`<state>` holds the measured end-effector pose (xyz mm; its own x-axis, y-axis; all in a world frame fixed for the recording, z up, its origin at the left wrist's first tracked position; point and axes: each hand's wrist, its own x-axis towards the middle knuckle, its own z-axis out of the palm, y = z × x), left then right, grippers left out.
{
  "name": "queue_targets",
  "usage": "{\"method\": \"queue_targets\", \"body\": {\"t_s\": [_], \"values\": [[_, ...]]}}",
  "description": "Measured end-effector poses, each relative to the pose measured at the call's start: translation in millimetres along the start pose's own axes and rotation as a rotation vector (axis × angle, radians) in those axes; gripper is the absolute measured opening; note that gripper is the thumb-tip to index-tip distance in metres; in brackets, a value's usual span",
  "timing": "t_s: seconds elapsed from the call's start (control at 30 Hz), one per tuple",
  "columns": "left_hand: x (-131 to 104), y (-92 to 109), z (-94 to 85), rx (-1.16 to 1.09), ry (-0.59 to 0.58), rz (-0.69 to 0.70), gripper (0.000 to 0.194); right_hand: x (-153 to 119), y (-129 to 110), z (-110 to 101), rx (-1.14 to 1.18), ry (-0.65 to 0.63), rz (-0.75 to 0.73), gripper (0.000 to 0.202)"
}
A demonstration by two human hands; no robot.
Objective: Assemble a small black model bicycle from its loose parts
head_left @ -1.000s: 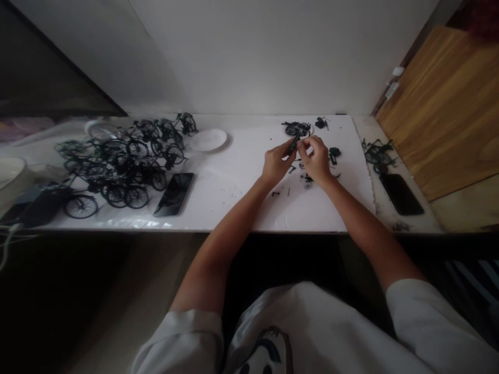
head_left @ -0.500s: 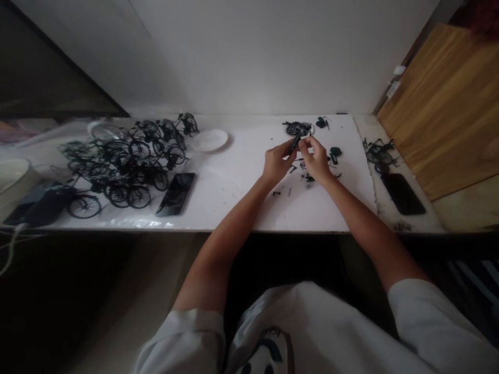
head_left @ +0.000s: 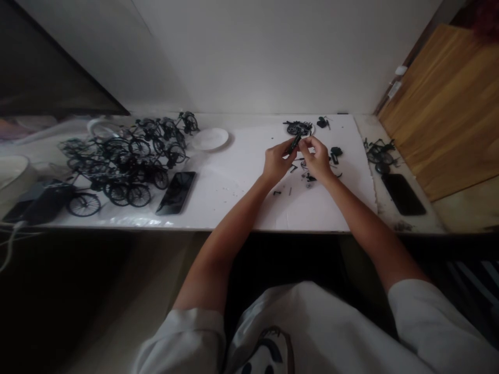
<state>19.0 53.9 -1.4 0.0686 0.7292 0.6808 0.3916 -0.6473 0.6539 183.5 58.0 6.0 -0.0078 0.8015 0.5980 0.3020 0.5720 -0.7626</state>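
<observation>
Over the white sheet [head_left: 249, 140], my left hand [head_left: 276, 162] is closed on a small dark model bicycle part [head_left: 294, 144], held slanted between thumb and fingers. Right beside it, my right hand [head_left: 316, 157] is closed in a pinch at the part's edge; what its fingertips grip is too small to make out. Several dark loose parts [head_left: 311, 177] lie beneath and around the right hand. A small black piece [head_left: 276, 192] and a thin rod [head_left: 290, 191] rest nearer the front edge. Behind my hands is a pile of dark wheels and parts [head_left: 298, 128].
Many small black model bicycles [head_left: 128, 156] crowd the left side. A dark phone [head_left: 176, 193] and a white dish [head_left: 210, 139] are beside them. To the right are another model bicycle [head_left: 380, 151], a black phone [head_left: 403, 194] and a leaning wooden board [head_left: 448, 114].
</observation>
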Motion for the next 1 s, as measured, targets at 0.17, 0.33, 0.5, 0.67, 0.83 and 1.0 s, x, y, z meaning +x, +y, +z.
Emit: {"method": "queue_targets", "body": {"t_s": [0.17, 0.33, 0.5, 0.67, 0.83, 1.0], "values": [[0, -3, 1.1, 0.023, -0.005, -0.005, 0.040, 1, 1, 1, 0.009, 0.010, 0.010, 0.062], [0, -3, 0.8, 0.038, -0.017, 0.003, 0.039, 1, 4, 1, -0.009, 0.017, -0.004, 0.060], [0, -1, -0.8, 0.026, 0.007, -0.016, 0.040, -2, -1, 1, -0.049, 0.014, -0.079, 0.053], [1, -8, 0.8, 0.041, 0.003, -0.041, 0.043, -3, -6, 0, -0.117, 0.018, -0.166, 0.035], [0, -7, 3.2, 0.050, 0.052, -0.036, 0.050, -2, -6, -1, -0.158, 0.026, -0.204, 0.025], [-2, -3, 3.8, 0.064, 0.088, 0.024, 0.034, -2, -5, 0, -0.163, 0.099, -0.213, 0.030]]}}
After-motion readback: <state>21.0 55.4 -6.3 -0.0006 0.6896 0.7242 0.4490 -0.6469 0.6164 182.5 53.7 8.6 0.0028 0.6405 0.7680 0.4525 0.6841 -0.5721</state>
